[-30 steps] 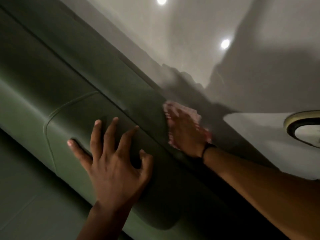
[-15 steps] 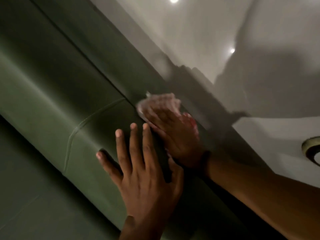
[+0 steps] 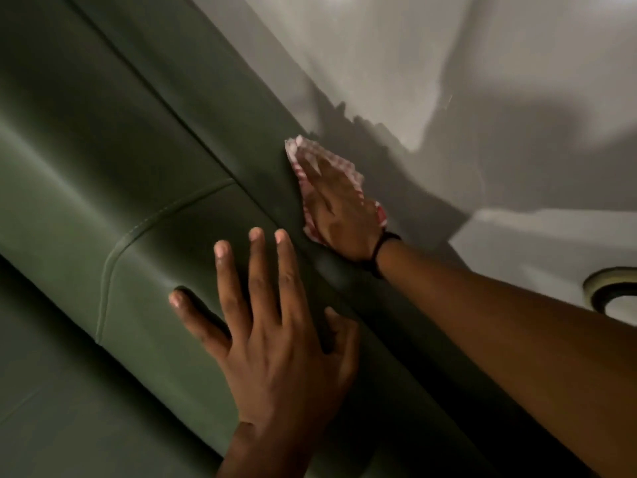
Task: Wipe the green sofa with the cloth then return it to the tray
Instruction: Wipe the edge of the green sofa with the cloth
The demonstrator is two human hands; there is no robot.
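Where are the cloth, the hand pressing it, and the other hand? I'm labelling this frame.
cloth [image 3: 299, 151]: head view, its checked corner past the fingertips.
right hand [image 3: 339, 208]: head view, back of the hand.
left hand [image 3: 275, 346]: head view, back of the hand, flat on the sofa.

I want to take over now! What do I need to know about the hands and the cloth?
Right hand: flat, palm pressing the red-and-white checked cloth onto the top of the green sofa back, beside the wall.
Left hand: empty, fingers spread, braced on the sofa's back cushion.
Done: wiping is under way.
Left: finish wiping, then put the cloth back in the tray, which is not in view.
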